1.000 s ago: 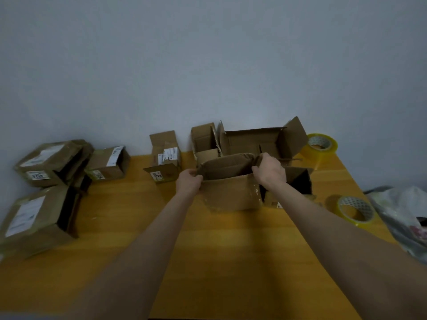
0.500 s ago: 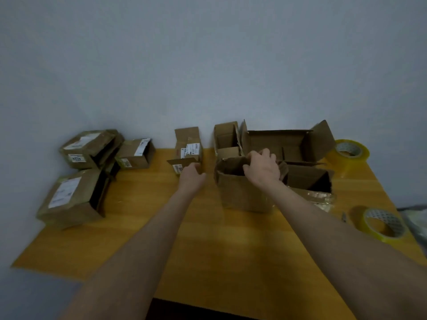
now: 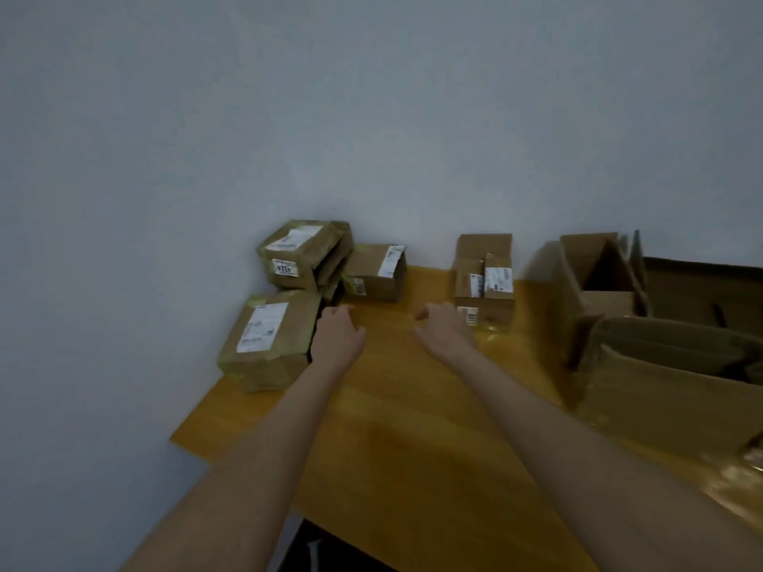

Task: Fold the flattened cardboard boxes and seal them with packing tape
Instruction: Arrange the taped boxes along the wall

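Both hands empty, fingers loosely curled over the table: left hand is just beside the lower labelled box, contact not resolvable; right hand is near it, touching nothing. The upper box sits tilted on the pile behind, so dragging the lower one could, I judge, topple the pile or push a box off the near table corner. The open-flapped boxes at right look unsealed; no tape in view
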